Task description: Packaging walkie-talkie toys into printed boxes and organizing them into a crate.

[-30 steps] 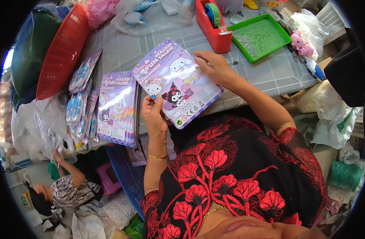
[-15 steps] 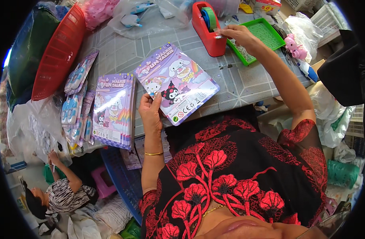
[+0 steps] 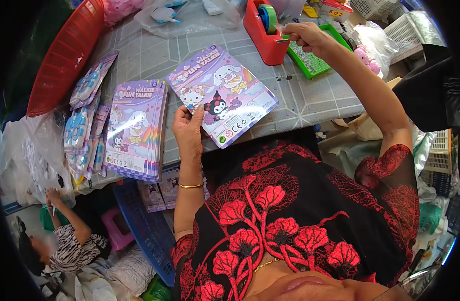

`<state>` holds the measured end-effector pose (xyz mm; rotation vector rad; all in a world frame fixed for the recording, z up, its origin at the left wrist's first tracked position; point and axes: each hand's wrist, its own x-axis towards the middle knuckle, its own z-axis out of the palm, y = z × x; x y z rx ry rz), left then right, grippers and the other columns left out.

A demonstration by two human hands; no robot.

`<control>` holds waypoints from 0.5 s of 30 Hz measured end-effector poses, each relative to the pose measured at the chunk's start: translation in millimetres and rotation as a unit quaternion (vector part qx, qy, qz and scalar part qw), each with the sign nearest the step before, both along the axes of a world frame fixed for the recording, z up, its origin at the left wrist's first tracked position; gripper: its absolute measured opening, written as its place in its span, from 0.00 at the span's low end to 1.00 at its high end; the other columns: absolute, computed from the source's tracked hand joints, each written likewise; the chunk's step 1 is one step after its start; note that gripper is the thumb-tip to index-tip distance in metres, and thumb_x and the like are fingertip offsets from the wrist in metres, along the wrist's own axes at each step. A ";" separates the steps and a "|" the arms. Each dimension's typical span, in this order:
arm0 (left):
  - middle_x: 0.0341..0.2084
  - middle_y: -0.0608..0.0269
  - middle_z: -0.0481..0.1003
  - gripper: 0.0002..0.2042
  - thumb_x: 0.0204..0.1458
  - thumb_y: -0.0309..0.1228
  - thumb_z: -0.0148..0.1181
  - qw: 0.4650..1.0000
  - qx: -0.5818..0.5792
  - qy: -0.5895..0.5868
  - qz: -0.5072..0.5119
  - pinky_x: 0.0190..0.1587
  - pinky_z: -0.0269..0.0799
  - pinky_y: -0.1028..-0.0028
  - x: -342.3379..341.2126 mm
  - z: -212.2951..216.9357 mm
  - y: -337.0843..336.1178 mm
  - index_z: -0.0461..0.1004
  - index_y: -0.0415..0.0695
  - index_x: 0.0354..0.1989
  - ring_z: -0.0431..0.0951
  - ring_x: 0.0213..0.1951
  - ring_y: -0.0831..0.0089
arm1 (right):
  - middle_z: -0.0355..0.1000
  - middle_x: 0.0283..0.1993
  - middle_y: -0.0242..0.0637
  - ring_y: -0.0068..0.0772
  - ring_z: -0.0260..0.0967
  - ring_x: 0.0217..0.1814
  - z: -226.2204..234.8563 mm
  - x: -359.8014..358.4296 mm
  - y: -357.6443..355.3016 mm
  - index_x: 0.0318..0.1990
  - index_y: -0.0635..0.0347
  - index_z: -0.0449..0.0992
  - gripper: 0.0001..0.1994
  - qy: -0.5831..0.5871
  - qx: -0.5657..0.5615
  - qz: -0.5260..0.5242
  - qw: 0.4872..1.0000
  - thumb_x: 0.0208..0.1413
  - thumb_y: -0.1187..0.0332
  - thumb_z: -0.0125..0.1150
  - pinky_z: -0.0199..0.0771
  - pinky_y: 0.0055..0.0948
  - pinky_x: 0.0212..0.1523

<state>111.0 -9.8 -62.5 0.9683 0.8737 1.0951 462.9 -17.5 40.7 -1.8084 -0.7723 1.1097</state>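
A purple packaging card (image 3: 235,108) printed with cartoon figures lies tilted at the near edge of the table. My left hand (image 3: 188,128) grips its lower left edge, thumb on top. Beyond it, at the far right of the card, stands a red tape dispenser (image 3: 270,50) with a roll of tape (image 3: 268,19). My right hand (image 3: 310,37) is beside the dispenser's cutter, fingers pinched on a strip of clear tape (image 3: 280,30). Left of the held card rests a stack of similar purple cards (image 3: 134,130).
Carded blue-and-white toys (image 3: 80,131) lean at the table's left edge, near a red basket (image 3: 64,60). A green tray (image 3: 310,65) of small bits sits behind the dispenser. A blue basket (image 3: 144,226) stands below the table. Another person (image 3: 74,246) works at lower left.
My right hand has drawn slightly right from the dispenser, with the tape strip in its fingers. My left hand still grips the card. The whole view has shifted slightly.
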 end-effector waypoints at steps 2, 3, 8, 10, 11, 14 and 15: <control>0.34 0.62 0.74 0.12 0.49 0.24 0.62 1.000 0.003 0.003 0.004 0.39 0.69 0.81 1.4 0.3 -0.1 0.68 0.36 0.39 0.73 0.35 0.81 | 0.58 0.19 0.20 0.11 0.44 0.15 -0.7 -0.7 -6.3 0.27 0.55 0.75 0.08 0.011 -0.001 0.000 1.000 0.47 0.62 0.61 0.39 0.17 0.15; 0.34 0.62 0.74 0.11 0.49 0.24 0.62 1.000 0.008 0.008 0.001 0.39 0.68 0.81 2.2 -0.2 0.3 0.68 0.36 0.39 0.72 0.34 0.81 | 0.56 0.18 0.18 0.10 0.42 0.14 -1.6 -1.5 -9.0 0.27 0.53 0.74 0.07 0.026 0.001 0.000 1.000 0.49 0.62 0.60 0.38 0.16 0.14; 0.32 0.63 0.74 0.11 0.49 0.24 0.63 1.000 0.016 0.011 0.008 0.38 0.68 0.82 9.1 0.7 -2.1 0.68 0.37 0.38 0.71 0.33 0.81 | 0.56 0.17 0.18 0.09 0.42 0.14 -23.0 -6.2 -19.0 0.28 0.54 0.74 0.05 0.047 0.010 -0.037 0.998 0.49 0.64 0.60 0.37 0.17 0.13; 0.31 0.64 0.73 0.11 0.49 0.24 0.63 1.000 0.016 0.013 0.010 0.37 0.68 0.82 12.2 0.3 -3.6 0.68 0.37 0.38 0.71 0.32 0.82 | 0.57 0.18 0.19 0.09 0.42 0.14 -33.5 -6.8 -23.0 0.30 0.54 0.73 0.06 0.097 0.017 -0.047 0.994 0.50 0.65 0.61 0.36 0.16 0.13; 0.31 0.64 0.73 0.11 0.49 0.24 0.63 1.000 0.016 0.014 0.012 0.37 0.68 0.82 12.4 0.1 -4.0 0.68 0.37 0.38 0.71 0.32 0.82 | 0.58 0.19 0.19 0.09 0.43 0.14 -37.7 -8.9 -24.1 0.31 0.55 0.73 0.07 0.117 0.029 -0.062 0.991 0.51 0.64 0.62 0.36 0.15 0.13; 0.30 0.64 0.73 0.11 0.49 0.24 0.63 1.000 0.011 0.016 0.003 0.34 0.68 0.83 12.4 -0.4 -4.9 0.69 0.37 0.38 0.71 0.31 0.83 | 0.58 0.20 0.19 0.09 0.44 0.15 -45.7 -12.4 -25.3 0.31 0.56 0.73 0.07 0.140 0.064 -0.094 0.984 0.51 0.63 0.62 0.37 0.14 0.13; 0.30 0.65 0.73 0.11 0.49 0.24 0.63 1.000 0.013 0.017 0.004 0.33 0.68 0.83 11.8 -0.5 -5.6 0.68 0.38 0.38 0.71 0.31 0.83 | 0.58 0.20 0.19 0.09 0.44 0.15 -47.0 -15.3 -26.5 0.31 0.56 0.73 0.07 0.141 0.063 -0.094 0.984 0.51 0.63 0.62 0.37 0.14 0.13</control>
